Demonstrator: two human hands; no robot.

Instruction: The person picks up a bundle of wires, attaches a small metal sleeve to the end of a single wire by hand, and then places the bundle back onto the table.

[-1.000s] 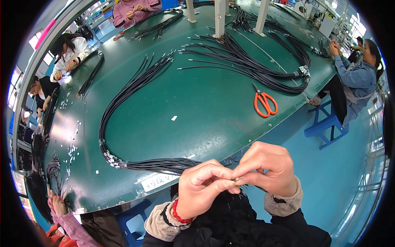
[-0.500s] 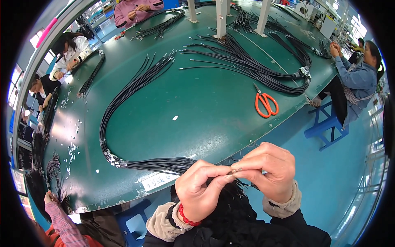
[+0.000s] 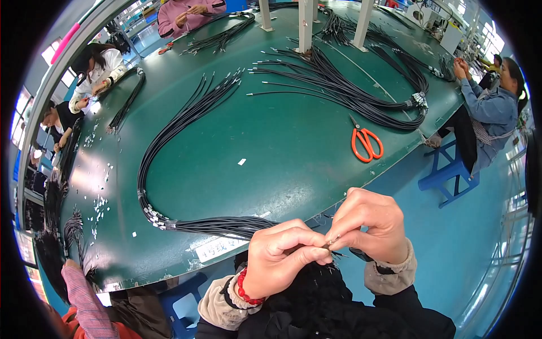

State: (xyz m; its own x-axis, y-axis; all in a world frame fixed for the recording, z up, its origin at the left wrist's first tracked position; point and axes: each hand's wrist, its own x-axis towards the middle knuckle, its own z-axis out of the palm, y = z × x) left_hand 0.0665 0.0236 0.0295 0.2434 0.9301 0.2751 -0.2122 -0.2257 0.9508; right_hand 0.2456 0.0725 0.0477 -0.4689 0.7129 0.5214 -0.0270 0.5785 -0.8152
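Observation:
My left hand (image 3: pixel 282 254), with a red bracelet at the wrist, is closed in a pinch over the near end of a black cable bundle (image 3: pixel 212 225). Thumb and forefinger hold a thin brownish cable end (image 3: pixel 328 245). Against it, my right hand (image 3: pixel 370 223) pinches the same tip, where something small glints; its exact kind is too small to make out. The bundle curves away across the green table (image 3: pixel 226 186), gathered by white tags (image 3: pixel 153 217), with its far ends fanned out. Loose cable ends hang below my hands, partly hidden by them.
Orange-handled scissors (image 3: pixel 358 129) lie near the table's right edge. Beyond them is another tagged cable bundle (image 3: pixel 367 107). White posts (image 3: pixel 305 28) rise from the table. Several people work around it, one at the right beside a blue stool (image 3: pixel 443 178). White scraps dot the left side.
My fingertips have shifted slightly right and down, still pinched together. My left fingers lie lower and flatter, and the right hand has turned a little. The bundle stays in place.

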